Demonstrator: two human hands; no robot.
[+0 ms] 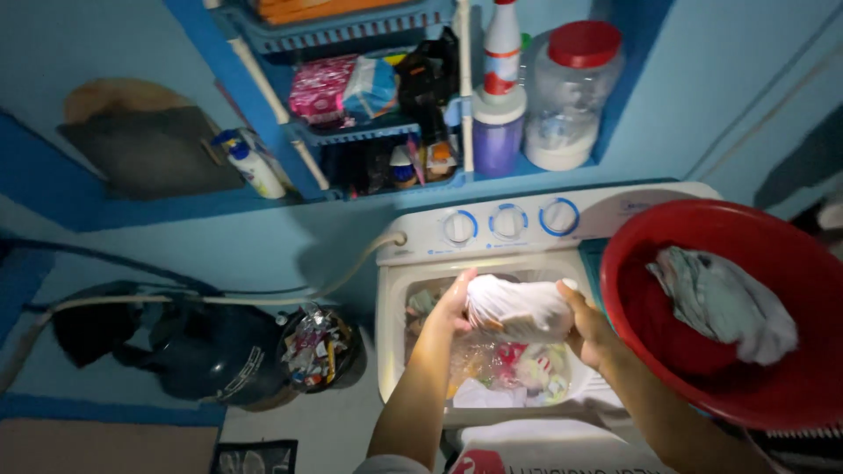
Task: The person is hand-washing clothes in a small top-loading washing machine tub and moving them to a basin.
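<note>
Twisted white cloth [518,309], held over the open wash tub [391,307] of a twin-tub washing machine [615,206]; its long axis runs roughly left to right, level with the machine's front edge. Left hand [452,305] grips the left end, fingers closed around it; right hand [587,329] grips the right end, fingers curled over the cloth. Both forearms rise from the lower frame. Wet laundry [518,369] lies in the tub below. A red basin [641,351] holding a grey garment [724,303] sits just right.
</note>
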